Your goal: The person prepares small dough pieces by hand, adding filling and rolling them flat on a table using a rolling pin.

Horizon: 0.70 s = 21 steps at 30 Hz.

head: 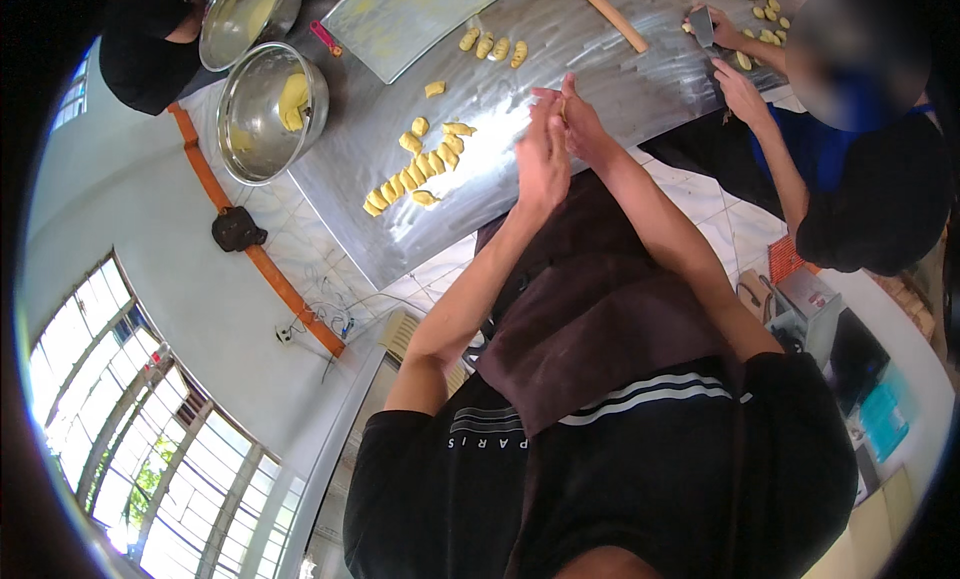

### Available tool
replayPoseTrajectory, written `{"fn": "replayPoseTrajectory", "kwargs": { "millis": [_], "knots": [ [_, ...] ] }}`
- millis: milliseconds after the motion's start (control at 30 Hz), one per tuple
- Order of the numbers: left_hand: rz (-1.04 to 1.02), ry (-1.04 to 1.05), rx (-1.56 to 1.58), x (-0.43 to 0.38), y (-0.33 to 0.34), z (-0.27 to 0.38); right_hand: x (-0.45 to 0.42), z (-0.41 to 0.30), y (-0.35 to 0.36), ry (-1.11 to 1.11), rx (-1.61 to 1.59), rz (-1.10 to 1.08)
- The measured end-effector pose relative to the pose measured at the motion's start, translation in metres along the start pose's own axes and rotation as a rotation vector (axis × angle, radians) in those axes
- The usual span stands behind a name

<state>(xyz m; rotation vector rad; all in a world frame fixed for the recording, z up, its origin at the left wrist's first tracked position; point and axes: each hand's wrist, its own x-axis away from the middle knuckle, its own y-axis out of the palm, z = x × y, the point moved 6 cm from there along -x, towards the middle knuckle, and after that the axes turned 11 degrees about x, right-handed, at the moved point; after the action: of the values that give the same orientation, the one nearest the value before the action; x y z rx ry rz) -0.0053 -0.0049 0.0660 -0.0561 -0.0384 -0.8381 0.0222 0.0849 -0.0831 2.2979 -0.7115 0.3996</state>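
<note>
My left hand [544, 159] and my right hand [583, 125] are brought palm to palm above the steel worktable [495, 226]. A small bit of a yellow dough piece [563, 110] shows between them; the palms hide most of it. Left of my hands lies a row of cut yellow dough pieces [407, 179], with a few loose ones around it. A single dough piece [435, 89] sits farther back. Beyond my hands, several shaped dough pieces with dark specks [485, 46] lie side by side.
A steel bowl [247, 147] with a dough lump [294, 102] stands at the table's left end, another bowl [217, 35] behind it. A flat sheet [390, 50] and a wooden rolling pin [611, 16] lie farther back. At right, a co-worker's hands [739, 91] hold a scraper [702, 27].
</note>
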Motion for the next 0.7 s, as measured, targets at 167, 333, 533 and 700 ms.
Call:
{"fn": "replayPoseTrajectory", "kwargs": {
  "millis": [167,333,533,700],
  "knots": [
    [0.311,0.002,0.021,-0.026,-0.018,0.023,0.004,-0.021,-0.007,-0.191,-0.886,-1.184],
    [0.084,0.253,-0.306,-0.027,-0.024,0.033,0.040,-0.049,0.032,0.399,-0.439,-0.220],
    [0.011,0.100,-0.277,-0.025,-0.008,-0.013,0.039,-0.045,0.018,0.422,-0.365,-0.429],
    [-0.025,-0.130,-0.228,-0.032,0.005,-0.018,0.035,-0.045,-0.003,0.462,-0.150,-0.478]
  ]
}}
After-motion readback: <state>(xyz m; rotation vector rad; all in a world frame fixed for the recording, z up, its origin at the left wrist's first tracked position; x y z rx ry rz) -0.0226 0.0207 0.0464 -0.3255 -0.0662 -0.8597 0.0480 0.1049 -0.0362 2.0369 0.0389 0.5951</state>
